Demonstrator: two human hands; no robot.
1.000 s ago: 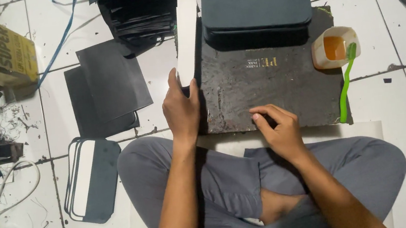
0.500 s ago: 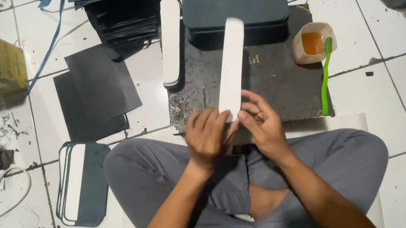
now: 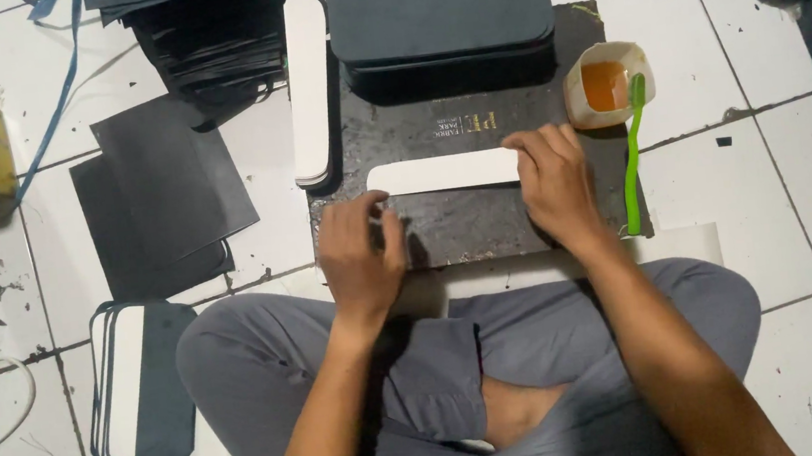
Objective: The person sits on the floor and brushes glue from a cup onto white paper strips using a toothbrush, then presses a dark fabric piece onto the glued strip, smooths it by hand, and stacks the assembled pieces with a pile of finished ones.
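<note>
A person sits cross-legged on a white tiled floor (image 3: 790, 248) at a dark, rough-surfaced work slab (image 3: 486, 225). A stack of navy rounded-corner panels (image 3: 440, 8) sits along the slab's far edge, apparently kept within reach. Matte black sheets (image 3: 166, 188) lie fanned off its left edge. A white rounded-end strip (image 3: 440, 172) lies flat across the slab's middle, the right hand (image 3: 554, 182) pressing its right end with fingers spread. The left hand (image 3: 361, 255), loosely curled, rests empty at the near edge. At the far right corner, a cup of amber liquid (image 3: 606, 84) holds a green brush (image 3: 634, 159).
</note>
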